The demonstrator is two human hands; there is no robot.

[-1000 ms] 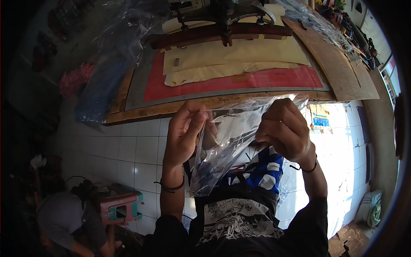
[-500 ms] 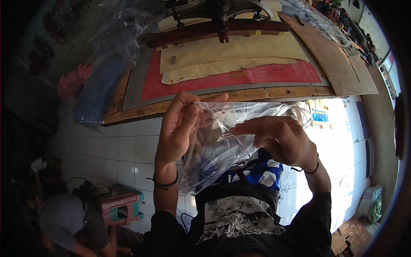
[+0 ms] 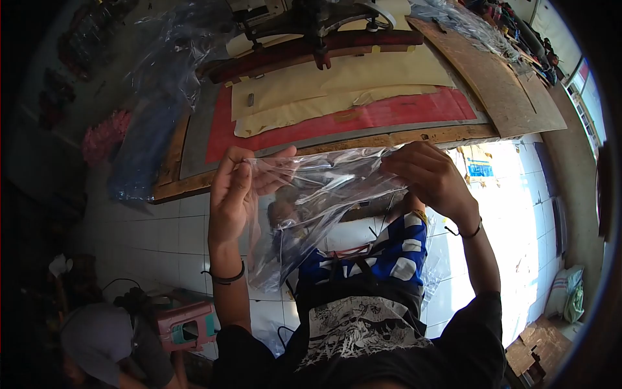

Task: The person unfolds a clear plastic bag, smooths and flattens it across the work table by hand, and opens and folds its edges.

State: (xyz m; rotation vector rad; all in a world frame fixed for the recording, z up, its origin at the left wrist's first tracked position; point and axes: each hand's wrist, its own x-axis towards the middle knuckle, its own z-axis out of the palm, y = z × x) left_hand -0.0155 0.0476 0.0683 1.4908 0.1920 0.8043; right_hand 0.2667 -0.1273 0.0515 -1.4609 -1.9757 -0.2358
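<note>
A clear plastic sheet point(image 3: 317, 185), perhaps a bag, is stretched between my two hands in front of the table edge. My left hand point(image 3: 234, 188) pinches its upper left corner between thumb and finger, the other fingers reaching behind the film. At the upper right corner, my right hand point(image 3: 431, 175) is closed on the plastic with the knuckles up. The sheet's lower left part hangs loose and wrinkled towards my lap. Through it my legs and the tiled floor show faintly.
Ahead stands a wooden-framed table point(image 3: 311, 144) with a red sheet point(image 3: 363, 117) and yellowish paper under a dark red bar point(image 3: 324, 55). Blue-tinted plastic point(image 3: 146, 149) drapes over its left side. At lower left a person point(image 3: 103, 337) bends beside a pink stool point(image 3: 188, 327).
My hands have moved apart, the left one leftwards and the right one up and right to the sheet's upper edge. The plastic is now pulled wider between them.
</note>
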